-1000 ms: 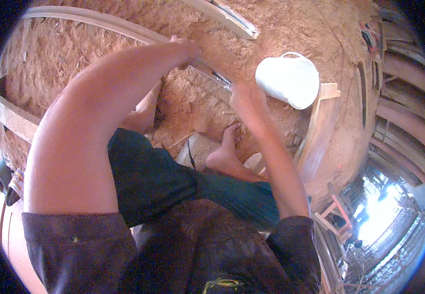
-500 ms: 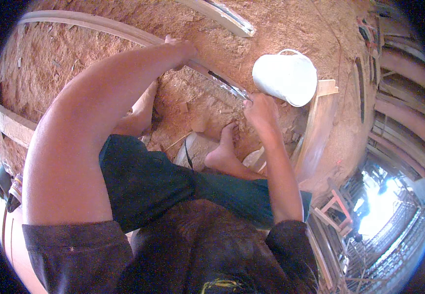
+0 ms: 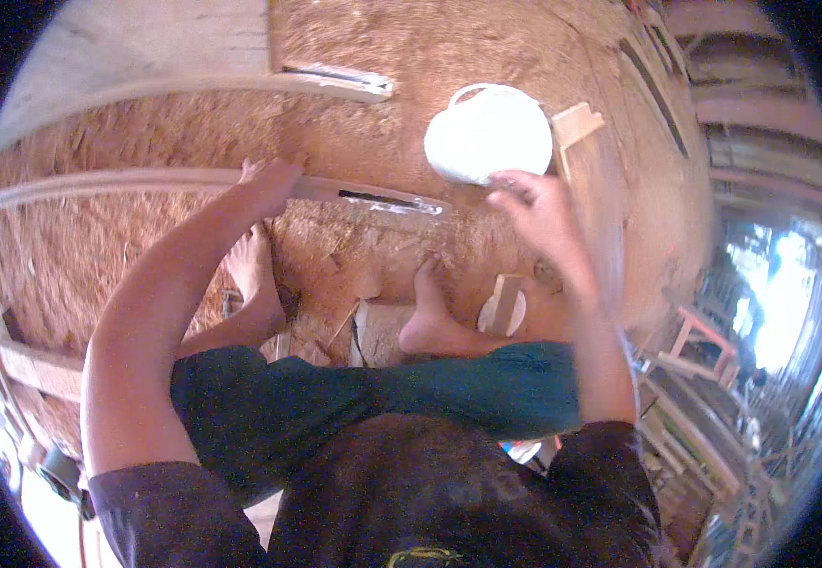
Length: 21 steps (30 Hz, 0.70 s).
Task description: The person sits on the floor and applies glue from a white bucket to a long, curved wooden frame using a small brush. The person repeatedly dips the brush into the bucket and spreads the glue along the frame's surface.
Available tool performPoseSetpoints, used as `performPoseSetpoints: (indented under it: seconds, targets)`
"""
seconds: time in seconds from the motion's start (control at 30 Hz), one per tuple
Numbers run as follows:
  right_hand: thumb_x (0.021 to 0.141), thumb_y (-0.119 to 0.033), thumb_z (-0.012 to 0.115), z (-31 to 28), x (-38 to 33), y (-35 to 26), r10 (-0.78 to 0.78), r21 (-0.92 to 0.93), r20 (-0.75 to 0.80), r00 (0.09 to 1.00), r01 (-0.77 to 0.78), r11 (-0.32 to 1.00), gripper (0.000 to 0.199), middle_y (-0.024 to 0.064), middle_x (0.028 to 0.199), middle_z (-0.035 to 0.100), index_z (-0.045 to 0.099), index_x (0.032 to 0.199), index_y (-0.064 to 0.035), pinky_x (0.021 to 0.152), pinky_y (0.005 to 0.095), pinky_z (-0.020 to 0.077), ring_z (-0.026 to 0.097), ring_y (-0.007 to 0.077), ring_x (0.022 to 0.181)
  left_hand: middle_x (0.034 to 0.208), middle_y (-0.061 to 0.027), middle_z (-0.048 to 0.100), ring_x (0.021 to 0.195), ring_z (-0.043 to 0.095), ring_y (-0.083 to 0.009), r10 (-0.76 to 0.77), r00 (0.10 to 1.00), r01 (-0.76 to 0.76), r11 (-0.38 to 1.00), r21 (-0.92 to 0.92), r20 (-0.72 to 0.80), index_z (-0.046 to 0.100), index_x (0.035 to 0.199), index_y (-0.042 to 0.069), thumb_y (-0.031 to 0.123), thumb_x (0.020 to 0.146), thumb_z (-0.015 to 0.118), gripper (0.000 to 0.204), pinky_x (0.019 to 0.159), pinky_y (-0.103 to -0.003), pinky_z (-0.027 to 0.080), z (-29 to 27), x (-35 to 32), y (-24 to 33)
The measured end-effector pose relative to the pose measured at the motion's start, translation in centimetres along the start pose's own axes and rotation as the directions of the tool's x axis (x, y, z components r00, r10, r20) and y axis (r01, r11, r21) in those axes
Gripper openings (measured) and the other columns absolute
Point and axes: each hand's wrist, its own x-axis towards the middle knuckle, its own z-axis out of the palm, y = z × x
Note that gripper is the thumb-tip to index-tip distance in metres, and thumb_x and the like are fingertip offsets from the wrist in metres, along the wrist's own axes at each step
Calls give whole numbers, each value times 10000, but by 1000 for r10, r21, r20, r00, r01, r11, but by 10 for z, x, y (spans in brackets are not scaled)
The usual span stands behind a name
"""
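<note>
A long wooden rail [image 3: 321,188] runs across in front of my feet. Near its right end is a dark slot with white paste smeared around it. My left hand [image 3: 274,186] is closed around the rail, left of the slot. Beyond the rail's right end, my right hand [image 3: 545,210] is raised at the near rim of a white bucket [image 3: 489,133]. Its fingers are curled together in a pinch. Something small and dark shows between them, too blurred to name.
A second slotted rail [image 3: 349,86] with white smears lies farther off, beside a wide pale panel [image 3: 146,43]. At the right stands a wooden board [image 3: 593,180]. A wood block [image 3: 501,303] rests on a round pale piece near my foot [image 3: 425,317]. Sawdust covers the ground.
My right hand has left the rail's slotted end and moved right to the bucket. My left hand still grips the rail, which now lies more level across the view.
</note>
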Motion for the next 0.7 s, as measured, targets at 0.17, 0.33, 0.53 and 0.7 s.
performPoseSetpoints:
  seconds: [0.17,0.33,0.53,0.7]
  targets:
    - [922,-114,748,-52,37,91,88,-248,-145,986,-122,961,328,218,1154,793,800,1238,-45,956,458,604,770,343,1119,1231,-324,692,1176,680,-506,350,920,-231,850,473,-179,426,1607,59,-18,864,687,792,997,-552,570,25,22,-24]
    - [925,-166,683,-22,93,74,233,-417,-80,969,-245,875,261,222,1157,793,821,1128,-82,961,505,609,771,359,1135,1310,-312,654,1178,670,-515,326,920,-157,814,559,-216,384,1676,186,-29,849,690,908,1000,-589,559,17,7,-34]
    - [973,-151,604,21,124,99,81,-459,-109,991,-122,880,257,213,1149,807,824,1065,-54,879,529,638,800,384,1075,1389,-311,630,1265,633,-524,57,998,-56,836,545,16,298,1701,271,115,867,763,968,1079,-639,495,-10,-24,-7]
    - [967,-162,602,40,137,99,137,-411,-39,990,-141,901,260,230,1132,801,815,1057,-44,889,543,638,790,410,1076,1318,-318,652,1214,659,-520,-44,999,31,841,540,11,233,1748,334,46,854,754,1074,1069,-649,498,-9,-18,0]
